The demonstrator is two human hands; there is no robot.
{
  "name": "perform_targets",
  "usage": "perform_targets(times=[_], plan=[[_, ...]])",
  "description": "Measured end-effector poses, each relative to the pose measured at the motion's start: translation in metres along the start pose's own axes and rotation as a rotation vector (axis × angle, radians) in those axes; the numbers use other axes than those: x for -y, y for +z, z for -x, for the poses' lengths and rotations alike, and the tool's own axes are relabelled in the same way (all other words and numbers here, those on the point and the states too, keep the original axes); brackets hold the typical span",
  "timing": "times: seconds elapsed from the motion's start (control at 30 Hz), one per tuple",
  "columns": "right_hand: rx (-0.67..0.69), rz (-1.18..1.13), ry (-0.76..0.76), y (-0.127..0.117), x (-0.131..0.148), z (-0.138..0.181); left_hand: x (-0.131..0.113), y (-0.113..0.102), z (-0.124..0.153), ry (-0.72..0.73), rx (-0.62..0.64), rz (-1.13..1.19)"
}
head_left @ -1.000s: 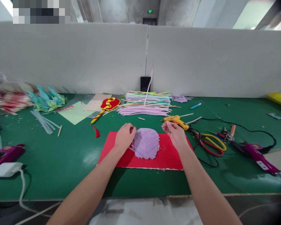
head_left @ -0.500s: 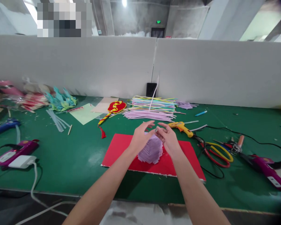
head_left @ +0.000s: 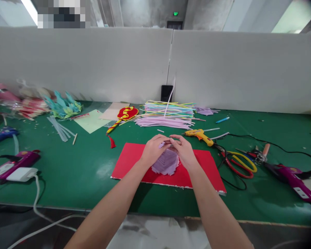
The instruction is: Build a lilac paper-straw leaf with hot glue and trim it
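A lilac leaf-shaped piece made of strips [head_left: 167, 162] lies on a red sheet [head_left: 131, 162] on the green table. My left hand [head_left: 152, 150] and my right hand [head_left: 183, 149] meet over its far end, fingers curled and pinching the lilac strips at the top edge. Both hands cover the upper part of the piece.
A stack of coloured strips [head_left: 168, 114] lies behind the red sheet. A yellow glue gun [head_left: 198, 135], scissors [head_left: 238, 162] and a purple glue gun [head_left: 292, 176] sit to the right. A red-and-yellow fan [head_left: 124, 116], teal shapes [head_left: 62, 105] and another purple glue gun [head_left: 14, 164] are on the left.
My hands came in from either side of the lilac piece, met above it, then lowered onto its top edge. The camera shifted slightly.
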State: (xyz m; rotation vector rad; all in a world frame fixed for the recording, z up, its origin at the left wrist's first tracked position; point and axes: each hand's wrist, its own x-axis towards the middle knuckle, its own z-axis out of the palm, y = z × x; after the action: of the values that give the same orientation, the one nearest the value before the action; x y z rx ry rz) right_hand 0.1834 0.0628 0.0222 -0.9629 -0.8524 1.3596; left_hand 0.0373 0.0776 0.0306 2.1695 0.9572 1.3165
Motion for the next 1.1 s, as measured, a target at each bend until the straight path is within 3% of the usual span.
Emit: perform_targets(times=[0.37, 0.63, 0.83, 1.1], plan=[[0.094, -0.074, 0.045, 0.007, 0.005, 0.002, 0.006, -0.003, -0.001, -0.024, -0.184, 0.107], [0.201, -0.112, 0.063, 0.008, 0.005, 0.006, 0.015, -0.007, -0.007, -0.368, -0.354, 0.261], [0.254, -0.109, 0.063, 0.011, 0.003, 0.008, 0.016, -0.006, -0.008, -0.522, -0.295, 0.412], [0.245, -0.114, 0.05, 0.012, 0.002, 0.007, 0.014, 0.005, -0.003, -0.515, -0.192, 0.492]])
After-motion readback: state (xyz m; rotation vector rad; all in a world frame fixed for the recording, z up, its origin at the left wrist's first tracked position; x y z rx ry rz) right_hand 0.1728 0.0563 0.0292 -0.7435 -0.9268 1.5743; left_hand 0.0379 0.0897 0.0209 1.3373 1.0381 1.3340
